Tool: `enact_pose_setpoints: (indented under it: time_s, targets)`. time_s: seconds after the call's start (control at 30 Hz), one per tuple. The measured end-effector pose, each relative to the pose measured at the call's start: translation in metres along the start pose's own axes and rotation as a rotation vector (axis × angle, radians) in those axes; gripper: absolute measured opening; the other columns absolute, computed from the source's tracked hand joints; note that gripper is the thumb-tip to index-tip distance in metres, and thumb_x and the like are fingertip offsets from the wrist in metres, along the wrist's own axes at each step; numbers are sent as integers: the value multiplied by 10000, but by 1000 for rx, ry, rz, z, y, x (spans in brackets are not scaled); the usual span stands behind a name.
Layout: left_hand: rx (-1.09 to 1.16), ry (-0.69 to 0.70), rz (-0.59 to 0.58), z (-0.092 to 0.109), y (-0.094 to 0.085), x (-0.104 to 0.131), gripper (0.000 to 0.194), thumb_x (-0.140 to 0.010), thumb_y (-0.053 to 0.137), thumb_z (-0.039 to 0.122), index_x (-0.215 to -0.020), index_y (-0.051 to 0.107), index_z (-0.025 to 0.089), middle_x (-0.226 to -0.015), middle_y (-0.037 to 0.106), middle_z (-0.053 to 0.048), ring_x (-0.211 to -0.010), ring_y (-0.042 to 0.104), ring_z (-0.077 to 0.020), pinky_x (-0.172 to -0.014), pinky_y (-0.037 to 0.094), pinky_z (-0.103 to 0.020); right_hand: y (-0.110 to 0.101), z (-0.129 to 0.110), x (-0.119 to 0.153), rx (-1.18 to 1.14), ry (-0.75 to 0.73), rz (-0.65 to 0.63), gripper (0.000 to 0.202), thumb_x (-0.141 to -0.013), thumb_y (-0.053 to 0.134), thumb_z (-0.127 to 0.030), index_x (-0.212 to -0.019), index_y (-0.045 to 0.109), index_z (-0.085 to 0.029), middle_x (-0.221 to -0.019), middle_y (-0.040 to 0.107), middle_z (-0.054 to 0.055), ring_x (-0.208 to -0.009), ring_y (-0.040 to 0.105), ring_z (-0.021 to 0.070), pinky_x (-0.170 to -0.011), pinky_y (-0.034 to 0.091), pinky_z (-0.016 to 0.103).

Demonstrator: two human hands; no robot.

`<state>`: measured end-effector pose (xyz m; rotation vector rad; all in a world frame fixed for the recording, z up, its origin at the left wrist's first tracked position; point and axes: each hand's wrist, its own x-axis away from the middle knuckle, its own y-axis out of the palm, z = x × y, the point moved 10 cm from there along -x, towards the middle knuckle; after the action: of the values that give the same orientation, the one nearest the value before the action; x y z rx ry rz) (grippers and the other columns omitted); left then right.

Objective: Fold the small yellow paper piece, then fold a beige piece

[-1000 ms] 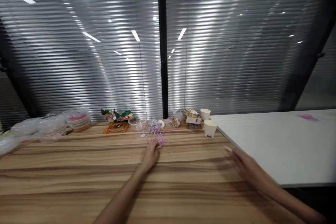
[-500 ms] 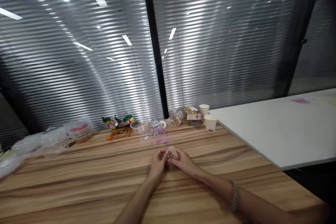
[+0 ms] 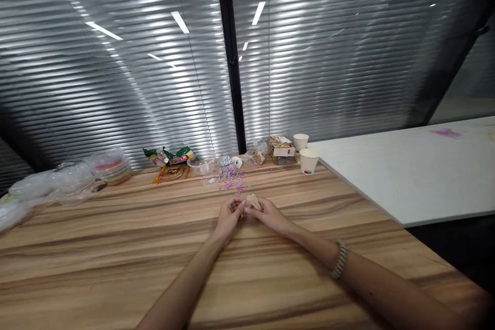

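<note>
Over the middle of the wooden table [image 3: 154,247], my two hands meet at the fingertips. My right hand [image 3: 269,215] is closed on a small pale tan item [image 3: 253,201], which looks crumpled or folded. My left hand [image 3: 229,218] has its fingers curled, with thumb and fingertips pinched beside that item; what they hold is too small to make out. Just beyond the hands lie scattered pink and purple bits [image 3: 234,184]. A clear container of similar bits [image 3: 227,167] stands behind them, near a white roll [image 3: 237,163].
Two paper cups [image 3: 309,161] [image 3: 300,142] and a small box [image 3: 282,147] stand at the back right. Green snack packaging [image 3: 174,155], an orange packet [image 3: 170,173] and a clear bowl [image 3: 201,165] are back left. Stacked lidded tubs [image 3: 111,166] stand farther left. A white table [image 3: 371,180] adjoins at right.
The view has tilted down, so the table items and hands appear higher. Both hands remain together around the small tan item, with only slight finger movement.
</note>
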<state>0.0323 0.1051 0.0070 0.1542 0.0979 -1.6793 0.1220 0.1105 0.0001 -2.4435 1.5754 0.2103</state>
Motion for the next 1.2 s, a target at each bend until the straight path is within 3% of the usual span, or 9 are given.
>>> enact_pose_setpoints:
  time_s: [0.23, 0.37, 0.6, 0.8, 1.03, 1.2]
  targets:
    - [18, -18, -120, -3, 9, 3, 425, -680, 602, 525, -790, 535, 119, -643, 491, 6, -505, 353, -63, -462, 247, -188, 7, -6, 6, -45, 89, -130, 303, -684, 622, -425, -740, 487, -160, -608, 419, -51, -514, 335, 69, -462, 255, 192]
    - [17, -39, -240, 0, 18, 8, 385, -717, 586, 492, -788, 516, 119, -637, 441, 19, -503, 304, -55, -452, 196, -196, 6, 0, 8, -161, 177, -127, 270, -659, 655, -362, -707, 474, -166, -572, 387, -65, -460, 296, 54, -414, 204, 192]
    - [16, -64, -344, 2, 24, 11, 342, -745, 581, 445, -832, 522, 120, -662, 407, 23, -521, 263, -55, -467, 167, -213, 6, 1, 8, -189, 179, -128, 258, -668, 649, -350, -683, 485, -152, -573, 378, -64, -459, 284, 45, -412, 198, 192]
    - [36, -162, -475, -1, 30, 20, 314, -730, 610, 422, -800, 536, 125, -637, 413, 26, -512, 256, -57, -469, 158, -218, 16, -6, 15, -122, 188, -320, 307, -678, 638, -421, -720, 484, -159, -589, 384, -61, -481, 306, 50, -399, 215, 174]
    - [69, -267, -505, -4, 29, 27, 370, -635, 683, 458, -756, 540, 139, -760, 534, -19, -537, 317, -62, -488, 184, -207, 26, -15, 24, -88, 191, -533, 258, -690, 633, -371, -729, 493, -158, -579, 372, -65, -479, 300, 49, -391, 238, 162]
    - [27, -232, -526, -2, 31, 26, 332, -647, 682, 426, -788, 579, 144, -692, 509, 10, -529, 331, -64, -496, 218, -200, 20, -4, 22, -217, 278, -462, 166, -683, 592, -267, -697, 469, -156, -519, 354, -81, -428, 271, 38, -387, 226, 160]
